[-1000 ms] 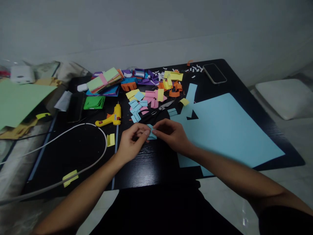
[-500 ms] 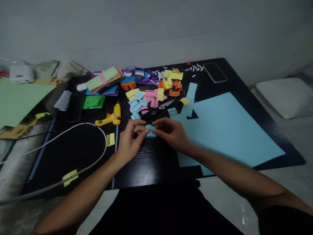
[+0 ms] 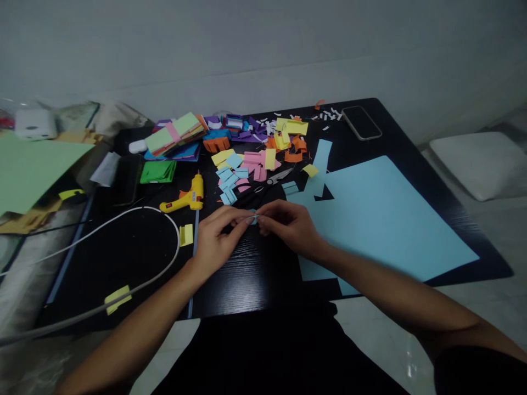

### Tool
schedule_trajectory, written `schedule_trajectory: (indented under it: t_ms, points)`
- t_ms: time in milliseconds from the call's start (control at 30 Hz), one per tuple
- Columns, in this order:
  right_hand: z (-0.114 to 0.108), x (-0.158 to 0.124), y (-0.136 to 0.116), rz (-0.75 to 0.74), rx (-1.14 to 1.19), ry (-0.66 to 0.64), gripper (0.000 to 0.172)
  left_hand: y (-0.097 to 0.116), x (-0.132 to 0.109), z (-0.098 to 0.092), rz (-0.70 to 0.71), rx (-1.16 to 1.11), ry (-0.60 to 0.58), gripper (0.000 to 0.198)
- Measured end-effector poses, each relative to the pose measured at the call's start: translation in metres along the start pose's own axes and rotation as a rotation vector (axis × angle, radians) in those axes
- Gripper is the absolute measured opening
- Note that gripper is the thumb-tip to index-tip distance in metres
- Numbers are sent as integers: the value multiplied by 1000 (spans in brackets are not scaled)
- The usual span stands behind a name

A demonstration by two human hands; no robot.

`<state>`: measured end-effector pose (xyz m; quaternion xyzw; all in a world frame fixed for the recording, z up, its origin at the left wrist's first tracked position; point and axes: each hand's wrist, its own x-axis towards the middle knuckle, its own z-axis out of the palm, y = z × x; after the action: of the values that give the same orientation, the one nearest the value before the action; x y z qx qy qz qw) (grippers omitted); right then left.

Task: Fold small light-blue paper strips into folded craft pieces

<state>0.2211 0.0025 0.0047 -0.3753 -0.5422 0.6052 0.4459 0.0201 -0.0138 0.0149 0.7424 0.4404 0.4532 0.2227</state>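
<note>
Now the small light-blue paper piece (image 3: 252,219) is pinched between the closed fingertips of the left hand (image 3: 218,238) and right hand (image 3: 290,227), low over the black wooden table (image 3: 247,274). Less of it is seen than a moment ago; it is judged pressed into a tighter fold.

bare table (image 3: 247,277) nearside, scissors (image 3: 269,184), paper scraps (image 3: 229,184) beyond

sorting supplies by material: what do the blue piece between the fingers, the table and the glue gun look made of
Blue piece: thin matte paper, apparently; it matches the creased scraps nearby. Table: black wood or laminate, grain lines showing. Glue gun: yellow moulded plastic, probably.
</note>
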Motion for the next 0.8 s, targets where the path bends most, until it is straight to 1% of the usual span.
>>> schedule_trajectory:
  t_ms: [67, 200, 267, 433, 533, 633, 733, 800]
  points:
    - [0, 1, 1, -10, 35, -2, 24, 0, -1, 0, -6, -17, -4, 11]
    - [-2, 1, 2, -29, 25, 0, 21, 0, -1, -1, -26, 1, 61, 13]
    - [-2, 1, 1, -33, 20, 4, 19, 1, 0, -2, -55, -26, 59, 14]
    - [-1, 0, 0, -67, 8, 24, 16, 3, 0, -1, -192, -218, 14, 11]
    - [0, 0, -2, -90, -27, 44, 14, 3, 0, 0, -261, -287, 29, 9]
    - [2, -1, -2, -68, -6, 55, 19, 3, -2, 2, -284, -280, 61, 6]
    - [4, -2, -1, -42, 70, 62, 28, 2, -3, 3, -309, -282, 85, 8]
    - [5, -2, 0, -27, 93, 59, 30, 2, -3, 4, -315, -294, 102, 9]
